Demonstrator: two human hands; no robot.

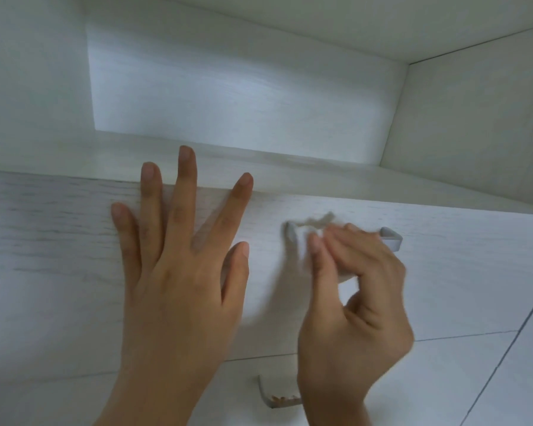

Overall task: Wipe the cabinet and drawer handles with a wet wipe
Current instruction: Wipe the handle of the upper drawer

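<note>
Drawer front first: the pale wood-grain panel fills most of what we see, and it carries the handle we are working on. Above the grip, an open shelf recess runs back into the cabinet.

Our left hand lies flat on the panel to the left of the grip, fingers straight and spread, holding nothing. We judge it steadies the drawer against the rubbing. Our right hand is curled, thumb and fingers pinching the wet wipe against the handle.

That handle is a slim grey bar standing off the panel. Only its two ends show, one on either side of the grip, and the middle is hidden behind our fingers. Below the grip, a second handle sits on the next drawer, partly hidden behind our wrist and not touched by the wipe.

The wipe is bunched and blurred, so we cannot tell how much of the bar it wraps. It looks limp, light and damp, likely to slip or tear if stretched. We would keep it wadded between thumb and fingertips, with a fold over the bar. The bar is stiff and smooth, so the wipe should slide along it easily.
</note>
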